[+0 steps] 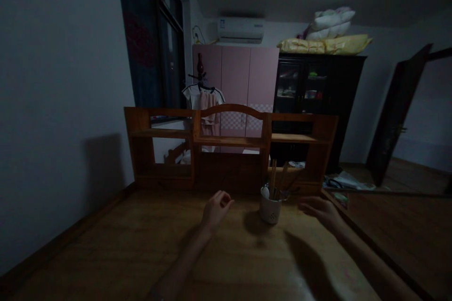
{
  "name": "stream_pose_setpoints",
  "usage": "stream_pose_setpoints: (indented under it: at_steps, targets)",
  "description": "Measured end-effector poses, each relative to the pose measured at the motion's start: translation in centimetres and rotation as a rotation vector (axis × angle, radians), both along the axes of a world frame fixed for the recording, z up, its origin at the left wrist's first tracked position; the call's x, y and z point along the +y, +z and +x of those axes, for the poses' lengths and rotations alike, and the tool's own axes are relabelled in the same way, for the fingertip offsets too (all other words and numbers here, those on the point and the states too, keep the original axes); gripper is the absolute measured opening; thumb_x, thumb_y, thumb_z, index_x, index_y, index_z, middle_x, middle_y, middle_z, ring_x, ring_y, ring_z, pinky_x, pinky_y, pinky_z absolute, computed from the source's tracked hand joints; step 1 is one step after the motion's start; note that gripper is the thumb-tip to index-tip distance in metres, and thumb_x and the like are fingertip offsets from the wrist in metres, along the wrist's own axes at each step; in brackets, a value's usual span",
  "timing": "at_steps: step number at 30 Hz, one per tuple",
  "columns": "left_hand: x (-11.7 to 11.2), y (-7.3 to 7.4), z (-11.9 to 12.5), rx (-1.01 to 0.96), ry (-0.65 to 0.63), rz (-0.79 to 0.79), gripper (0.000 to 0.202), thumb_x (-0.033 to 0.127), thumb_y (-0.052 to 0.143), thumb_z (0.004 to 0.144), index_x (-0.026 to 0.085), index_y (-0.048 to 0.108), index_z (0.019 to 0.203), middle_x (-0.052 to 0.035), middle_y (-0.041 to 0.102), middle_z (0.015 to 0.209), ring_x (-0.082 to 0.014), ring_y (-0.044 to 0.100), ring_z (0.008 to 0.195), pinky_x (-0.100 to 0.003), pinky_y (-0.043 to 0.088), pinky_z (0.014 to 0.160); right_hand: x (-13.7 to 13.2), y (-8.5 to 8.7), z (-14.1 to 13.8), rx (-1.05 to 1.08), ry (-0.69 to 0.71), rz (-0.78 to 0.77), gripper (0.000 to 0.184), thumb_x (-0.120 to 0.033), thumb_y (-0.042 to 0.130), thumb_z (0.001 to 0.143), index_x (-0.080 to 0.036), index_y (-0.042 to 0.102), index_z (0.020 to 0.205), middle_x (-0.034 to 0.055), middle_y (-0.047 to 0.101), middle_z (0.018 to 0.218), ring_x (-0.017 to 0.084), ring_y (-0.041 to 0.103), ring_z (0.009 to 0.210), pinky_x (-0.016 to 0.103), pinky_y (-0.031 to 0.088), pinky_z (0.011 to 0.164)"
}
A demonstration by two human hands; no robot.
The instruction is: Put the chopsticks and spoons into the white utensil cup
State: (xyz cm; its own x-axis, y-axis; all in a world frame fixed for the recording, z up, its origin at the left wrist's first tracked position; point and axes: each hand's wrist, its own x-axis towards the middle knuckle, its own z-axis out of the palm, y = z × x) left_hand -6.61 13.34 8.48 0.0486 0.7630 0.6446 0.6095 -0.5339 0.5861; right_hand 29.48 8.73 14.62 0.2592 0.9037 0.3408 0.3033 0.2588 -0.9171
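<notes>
A white utensil holder (270, 211) with small holes in its side stands upright on the wooden desk (247, 263). Chopsticks (273, 178), a pale spoon (265, 192) and other thin utensils stick up out of it. To its left, my left hand (215, 210) hovers over the desk with loosely curled fingers, a gap between thumb and index finger, and nothing visible in it. On the other side of the holder, my right hand (320, 211) is held with fingers stretched toward it. Neither hand touches the holder. Dim light blurs the fingertips.
A wooden shelf unit (231, 141) runs along the desk's back edge, close behind the holder. The white wall (63, 103) borders the desk on the left. Beyond stand a pink wardrobe (235, 75) and a dark cabinet (323, 84). A door (399, 113) stands ajar at right.
</notes>
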Motion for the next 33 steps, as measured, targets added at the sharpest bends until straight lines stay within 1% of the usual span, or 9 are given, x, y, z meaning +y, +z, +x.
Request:
stream_pose_setpoints:
  at_steps: [2, 5, 10, 15, 18, 21, 27, 30, 33]
  targets:
    - [0.0, 0.6, 0.3, 0.015, -0.034, -0.001, 0.011, 0.030, 0.059, 0.082, 0.021, 0.059, 0.077, 0.0012, 0.060, 0.079, -0.0133, 0.058, 0.067, -0.023, 0.045, 0.063, 1.8, -2.8, -1.3, -0.086, 0.162, -0.118, 0.034, -0.046, 0.077, 0.055, -0.015, 0.068, 0.062, 0.0077, 0.068, 0.061, 0.023, 0.066, 0.059, 0.028, 0.051, 0.056]
    - [0.1, 1.2, 0.8, 0.034, -0.072, -0.006, 0.010, 0.029, 0.059, 0.082, 0.021, 0.059, 0.077, 0.0018, 0.060, 0.079, -0.0129, 0.058, 0.067, -0.023, 0.045, 0.064, 4.1, -4.9, -2.2, -0.103, 0.218, -0.172, 0.037, -0.051, 0.072, 0.059, -0.014, 0.067, 0.063, 0.0092, 0.068, 0.063, 0.023, 0.067, 0.060, 0.026, 0.050, 0.055]
    - [0.6, 0.5, 1.2, 0.015, -0.063, -0.015, 0.009, 0.027, 0.058, 0.083, 0.021, 0.058, 0.076, 0.0016, 0.059, 0.078, -0.0131, 0.058, 0.066, -0.024, 0.045, 0.064, 7.6, -4.5, -1.3, -0.088, 0.176, -0.145, 0.044, -0.057, 0.065, 0.061, -0.014, 0.070, 0.070, 0.0111, 0.070, 0.069, 0.028, 0.068, 0.068, 0.031, 0.052, 0.059]
    - [0.8, -1.4, 0.9, -0.015, -0.037, -0.055, 0.011, 0.027, 0.056, 0.084, 0.021, 0.056, 0.075, 0.0003, 0.059, 0.078, -0.0144, 0.058, 0.067, -0.024, 0.045, 0.063, 9.9, -5.4, 0.1, -0.102, -0.028, 0.095, 0.038, -0.052, 0.065, 0.066, -0.018, 0.072, 0.082, 0.0089, 0.072, 0.086, 0.029, 0.066, 0.085, 0.032, 0.051, 0.073]
    - [0.4, -1.8, 1.0, 0.060, -0.025, -0.062, 0.008, 0.023, 0.057, 0.082, 0.021, 0.057, 0.075, -0.0006, 0.059, 0.079, -0.0157, 0.058, 0.070, -0.025, 0.045, 0.064, 10.0, -6.4, 0.2, -0.086, -0.003, 0.065, 0.033, -0.048, 0.070, 0.063, -0.018, 0.072, 0.077, 0.0078, 0.072, 0.079, 0.028, 0.067, 0.077, 0.031, 0.051, 0.067]
    - [-0.5, -1.5, 1.6, 0.146, -0.016, -0.050, 0.007, 0.024, 0.056, 0.084, 0.021, 0.057, 0.077, -0.0019, 0.060, 0.081, -0.0175, 0.058, 0.075, -0.026, 0.046, 0.068, 9.2, -6.7, 0.0, -0.055, 0.075, -0.028, 0.031, -0.048, 0.071, 0.063, -0.018, 0.073, 0.072, 0.0076, 0.072, 0.074, 0.027, 0.067, 0.071, 0.031, 0.052, 0.061]
    - [-1.9, -1.1, 2.4, 0.214, -0.058, -0.051, 0.011, 0.025, 0.053, 0.087, 0.021, 0.057, 0.078, -0.0025, 0.060, 0.085, -0.0176, 0.058, 0.079, -0.028, 0.046, 0.073, 8.1, -5.6, 0.5, 0.216, 0.087, -0.122, 0.040, -0.048, 0.071, 0.068, -0.016, 0.074, 0.092, 0.0117, 0.071, 0.097, 0.030, 0.067, 0.092, 0.034, 0.054, 0.079]
    - [-1.6, -1.2, 2.2, 0.170, -0.066, -0.049, 0.010, 0.024, 0.054, 0.086, 0.021, 0.058, 0.078, -0.0023, 0.060, 0.084, -0.0175, 0.058, 0.078, -0.028, 0.046, 0.073, 6.8, -3.2, 1.5, 0.351, 0.012, 0.006, 0.045, -0.051, 0.067, 0.070, -0.017, 0.071, 0.100, 0.0126, 0.067, 0.111, 0.031, 0.062, 0.104, 0.036, 0.053, 0.086]
    - [-1.8, -0.1, 2.6, 0.033, -0.101, -0.086, 0.013, 0.027, 0.057, 0.085, 0.020, 0.062, 0.075, -0.0029, 0.063, 0.080, -0.0185, 0.060, 0.077, -0.030, 0.048, 0.074, 2.5, 0.0, 1.2, 0.395, 0.001, 0.152, 0.041, -0.051, 0.065, 0.072, -0.024, 0.071, 0.103, 0.0090, 0.063, 0.119, 0.027, 0.061, 0.106, 0.032, 0.055, 0.082]
